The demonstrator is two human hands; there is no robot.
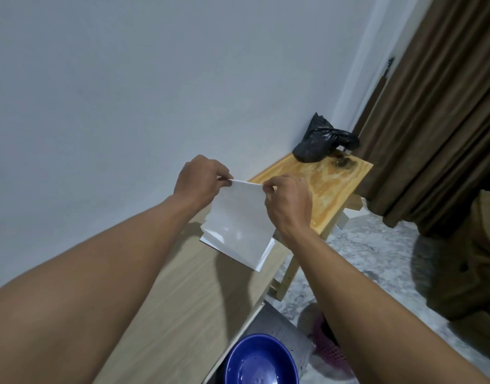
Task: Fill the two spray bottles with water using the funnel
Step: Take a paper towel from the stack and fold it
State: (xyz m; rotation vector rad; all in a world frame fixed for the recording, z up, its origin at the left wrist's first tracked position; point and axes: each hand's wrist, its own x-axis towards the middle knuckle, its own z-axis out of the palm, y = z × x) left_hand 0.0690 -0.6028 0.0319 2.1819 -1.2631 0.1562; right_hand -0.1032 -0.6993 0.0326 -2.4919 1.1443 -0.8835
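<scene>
A glossy white pouch (238,225) is seen; matt wood desk (166,300), crinkled black plastic bag (318,142), shiny blue bowl (261,361).

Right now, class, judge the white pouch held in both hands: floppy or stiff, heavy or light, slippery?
Probably light: the white pouch hangs from fingertip pinches by the left hand and right hand at its top edge. Likely semi-flexible: it hangs flat, creased low down. Its glossy face suggests slipperiness.

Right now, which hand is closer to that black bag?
The right hand, just below-left of the black bag; the left hand is farther left, across the white pouch both pinch.
</scene>
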